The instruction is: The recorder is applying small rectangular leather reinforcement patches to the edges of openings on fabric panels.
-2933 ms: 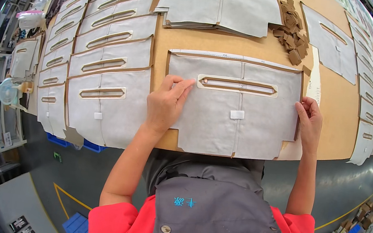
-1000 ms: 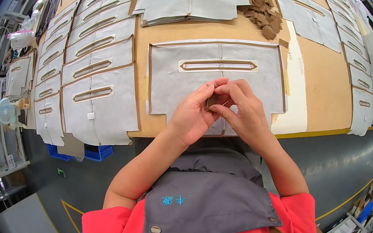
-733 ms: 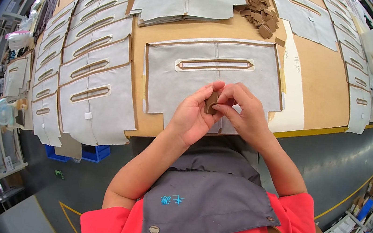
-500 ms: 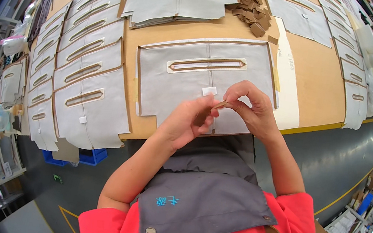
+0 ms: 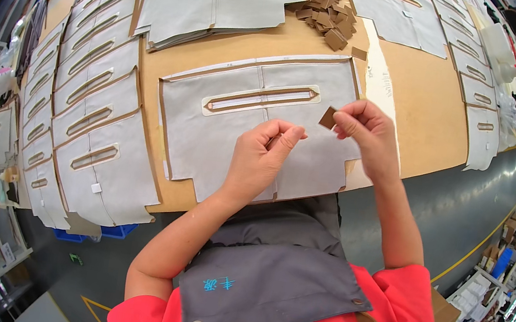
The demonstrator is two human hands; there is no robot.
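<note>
My right hand (image 5: 369, 133) pinches a small square brown patch (image 5: 328, 117) between thumb and fingertips, raised above the right part of a grey fabric panel (image 5: 193, 133). To its left, my left hand (image 5: 262, 161) hovers over the panel's middle with thumb and fingers drawn together. Whatever those fingers hold, if anything, is hidden. The panel lies flat along the table's near edge, with brown strips on its borders. Across its upper part runs a long brown-edged slot (image 5: 261, 99) in a pale frame. My left hand covers part of the centre seam.
A heap of brown patches (image 5: 329, 17) lies farther back, beside a stack of grey panels (image 5: 226, 10). Overlapping rows of similar panels (image 5: 89, 132) cover the left side; more panels (image 5: 481, 125) line the right. A torn white strip (image 5: 383, 80) lies right of the near panel.
My hands have come apart from a shared hold at the brown patch. My right hand has carried the patch up and right; my left hand is now off it.
</note>
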